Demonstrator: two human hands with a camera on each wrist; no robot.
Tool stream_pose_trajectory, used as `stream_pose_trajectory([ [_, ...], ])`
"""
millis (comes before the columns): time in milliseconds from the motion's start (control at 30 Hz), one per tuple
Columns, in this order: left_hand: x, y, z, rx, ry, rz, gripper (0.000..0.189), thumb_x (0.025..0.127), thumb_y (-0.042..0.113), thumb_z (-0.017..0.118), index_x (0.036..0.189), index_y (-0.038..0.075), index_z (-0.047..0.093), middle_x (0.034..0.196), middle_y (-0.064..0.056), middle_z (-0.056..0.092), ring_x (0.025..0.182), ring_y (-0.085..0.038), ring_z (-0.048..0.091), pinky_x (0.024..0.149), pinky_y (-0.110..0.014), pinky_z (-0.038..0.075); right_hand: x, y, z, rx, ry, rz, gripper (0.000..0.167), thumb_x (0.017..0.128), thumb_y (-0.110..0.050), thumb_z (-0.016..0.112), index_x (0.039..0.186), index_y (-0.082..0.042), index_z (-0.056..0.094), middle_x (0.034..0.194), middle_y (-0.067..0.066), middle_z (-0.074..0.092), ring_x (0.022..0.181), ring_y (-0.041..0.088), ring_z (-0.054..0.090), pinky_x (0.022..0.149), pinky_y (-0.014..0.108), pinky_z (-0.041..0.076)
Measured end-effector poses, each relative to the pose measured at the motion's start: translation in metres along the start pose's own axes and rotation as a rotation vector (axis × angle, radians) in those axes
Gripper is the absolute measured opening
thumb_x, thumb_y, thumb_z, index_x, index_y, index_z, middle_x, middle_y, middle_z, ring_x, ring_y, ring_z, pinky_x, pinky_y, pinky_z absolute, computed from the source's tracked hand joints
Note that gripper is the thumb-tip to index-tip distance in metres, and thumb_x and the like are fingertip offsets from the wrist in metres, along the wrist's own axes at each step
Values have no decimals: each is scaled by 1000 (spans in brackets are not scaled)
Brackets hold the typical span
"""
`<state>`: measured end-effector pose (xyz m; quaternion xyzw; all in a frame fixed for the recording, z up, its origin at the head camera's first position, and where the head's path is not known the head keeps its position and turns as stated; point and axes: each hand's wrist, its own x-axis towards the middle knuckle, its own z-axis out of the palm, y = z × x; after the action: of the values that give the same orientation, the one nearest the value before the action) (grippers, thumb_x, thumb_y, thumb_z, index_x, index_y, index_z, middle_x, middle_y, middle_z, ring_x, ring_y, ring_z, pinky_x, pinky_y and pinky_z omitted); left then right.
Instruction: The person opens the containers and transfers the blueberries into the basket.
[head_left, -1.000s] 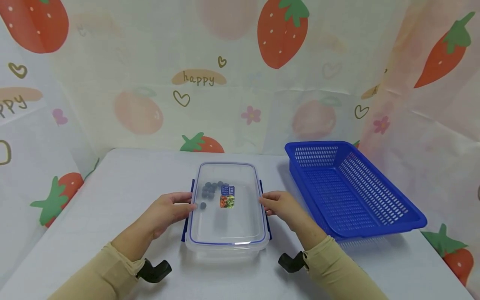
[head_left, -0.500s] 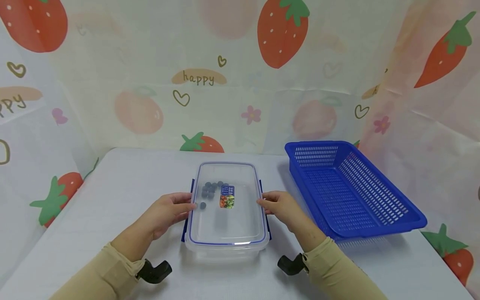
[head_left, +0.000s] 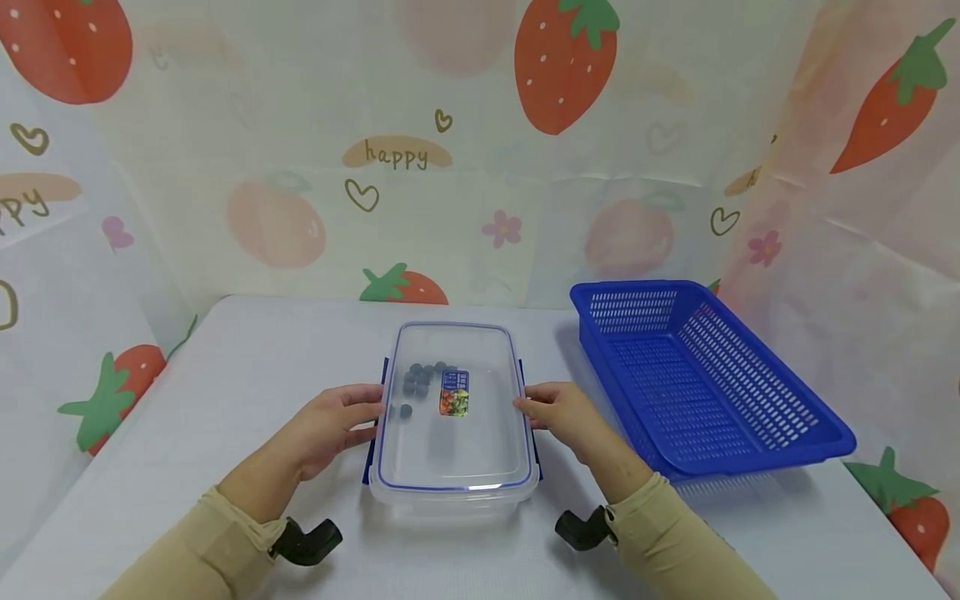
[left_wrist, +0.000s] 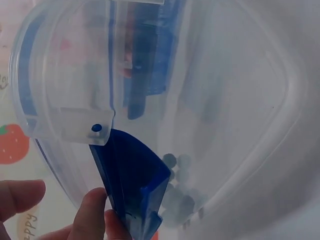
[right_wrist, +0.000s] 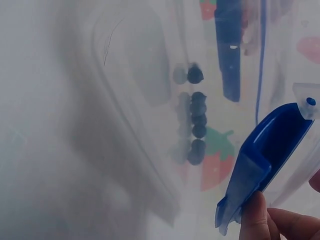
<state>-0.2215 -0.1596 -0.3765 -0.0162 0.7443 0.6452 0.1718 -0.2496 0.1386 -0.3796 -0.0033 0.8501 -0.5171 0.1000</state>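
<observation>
A clear lidded food container (head_left: 453, 454) with a blue seal stands on the table, with several dark blue round berries (head_left: 420, 383) inside. My left hand (head_left: 330, 425) is at its left side, fingertips on the blue latch (left_wrist: 132, 175), which tilts outward. The left thumb lies by the lid edge. On the opposite side my right hand (head_left: 566, 412) holds the right latch (right_wrist: 262, 155) with its fingers, its thumb at the lid rim. This latch also slants away from the wall. The fingers' undersides are partly hidden in the head view.
A blue perforated plastic basket (head_left: 652, 454) stands to the right of the container on the white-covered table (head_left: 247, 358). A printed strawberry backdrop (head_left: 480, 200) rises behind and at both sides. Black wrist mounts (head_left: 307, 542) protrude below the sleeves.
My left thumb has drawn back slightly left from the lid edge. The right thumb has shifted a little left onto the rim. Container, berries and basket stay in place.
</observation>
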Motion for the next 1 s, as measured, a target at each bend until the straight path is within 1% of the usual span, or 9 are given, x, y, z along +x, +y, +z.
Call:
stream_pose_trajectory([
  [167,-1,1,-1,4,-6,-8,50,93,21,54,136,1,39,140,-16,38,124,-29,41,98,-43,40,1,2,0,-2,-12,-8,38,86,-19,62,117,4,59,108,14,63,81,17,63,88,44,49],
  [300,-2,1,-3,1,-14,-1,51,92,22,55,136,0,39,140,-17,37,123,-29,43,97,-42,42,2,3,-1,15,-24,-19,38,86,-18,62,117,5,58,110,15,62,85,19,64,85,39,51],
  [433,-2,2,-3,1,-19,10,51,91,21,56,135,1,41,138,-17,40,118,-27,49,95,-40,45,4,5,-2,22,-19,-6,40,86,-18,63,119,4,57,110,15,62,86,19,63,84,37,52],
  [533,-2,2,-2,17,-5,17,51,90,21,58,134,2,42,136,-17,43,116,-27,51,93,-38,46,5,6,-2,14,-11,10,41,86,-19,63,120,3,57,109,13,63,84,17,62,83,35,52],
  [667,0,3,2,50,16,21,54,88,20,61,134,0,42,137,-18,41,117,-28,49,95,-38,44,3,4,-1,-11,-2,14,39,86,-20,63,118,1,59,104,11,63,81,16,60,81,35,52],
  [733,1,3,3,64,29,15,55,87,19,63,133,0,42,137,-18,41,116,-27,50,94,-38,45,2,3,0,-21,4,14,37,86,-19,64,117,0,60,104,10,63,83,17,59,83,37,51],
  [867,2,3,5,51,37,5,54,86,16,64,133,0,43,136,-18,41,112,-26,53,92,-40,46,1,2,0,4,5,-1,37,85,-18,64,118,-1,59,110,11,62,92,20,60,92,44,46],
  [1000,2,3,5,58,34,-2,53,86,16,63,133,1,43,137,-17,41,113,-27,52,91,-40,47,1,1,-1,40,9,-16,37,85,-16,64,119,-1,59,113,12,61,94,21,60,93,44,46],
])
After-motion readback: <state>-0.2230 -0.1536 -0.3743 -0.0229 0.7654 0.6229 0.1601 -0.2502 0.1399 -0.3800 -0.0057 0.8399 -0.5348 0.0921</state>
